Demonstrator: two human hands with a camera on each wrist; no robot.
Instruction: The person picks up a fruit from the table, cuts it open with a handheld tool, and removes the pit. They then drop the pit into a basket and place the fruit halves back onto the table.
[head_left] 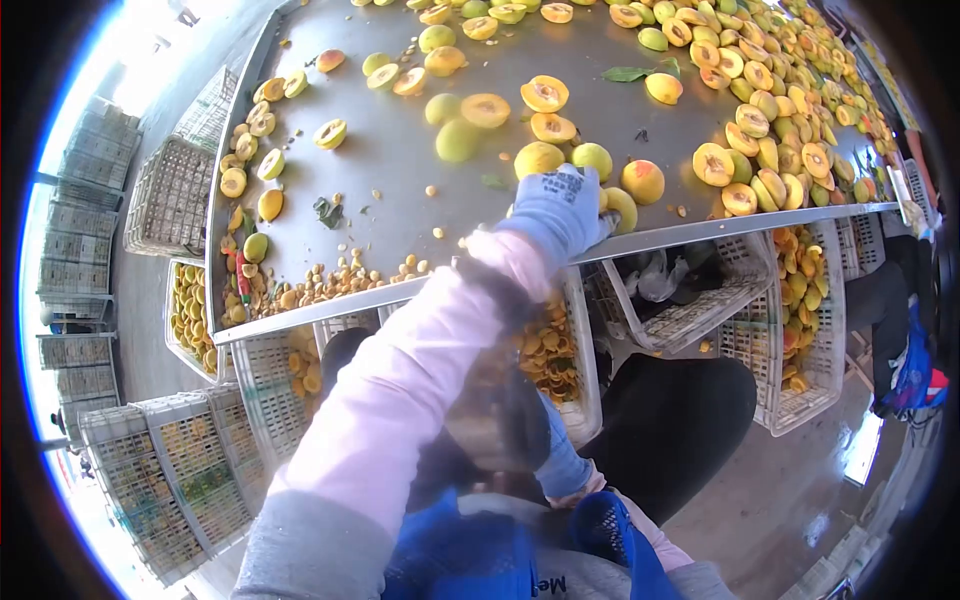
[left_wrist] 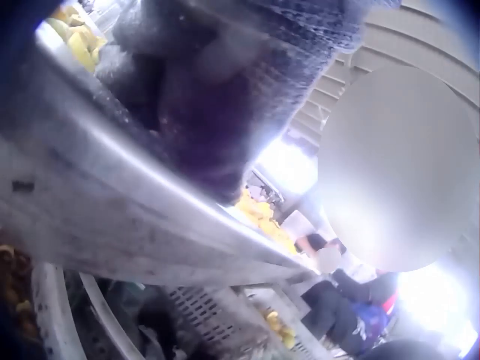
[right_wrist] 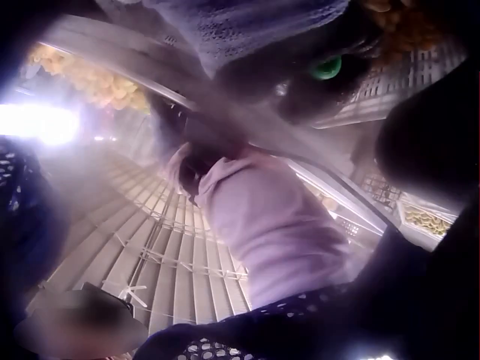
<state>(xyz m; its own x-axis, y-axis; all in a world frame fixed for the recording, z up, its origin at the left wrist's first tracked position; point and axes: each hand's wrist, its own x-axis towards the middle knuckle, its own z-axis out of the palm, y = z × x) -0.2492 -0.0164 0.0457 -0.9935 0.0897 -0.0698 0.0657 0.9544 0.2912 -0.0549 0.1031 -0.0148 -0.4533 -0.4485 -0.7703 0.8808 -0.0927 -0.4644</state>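
Observation:
My left hand (head_left: 565,205), in a grey-blue glove with dark fingers, reaches onto the metal table (head_left: 380,140) at its near edge. Its fingers curl around a yellow-green peach (head_left: 622,210) at the rim; the glove hides much of the grip. Against the knuckles sit a yellow peach (head_left: 540,160) and a greener peach (head_left: 592,160); a blushed peach (head_left: 643,181) lies just right. Below the table edge, over the lap, my right hand (right_wrist: 277,37) is gloved too. A green rounded end (right_wrist: 328,69) of something shows at its dark, curled fingers; the rest is hidden.
Halved peaches (head_left: 714,164) heap on the table's right side. Loose pits (head_left: 345,280) and a red-handled tool (head_left: 242,275) lie along the left and near edges. Under the rim stand plastic crates (head_left: 700,305), some filled with peach halves. More crates (head_left: 170,480) stack at left.

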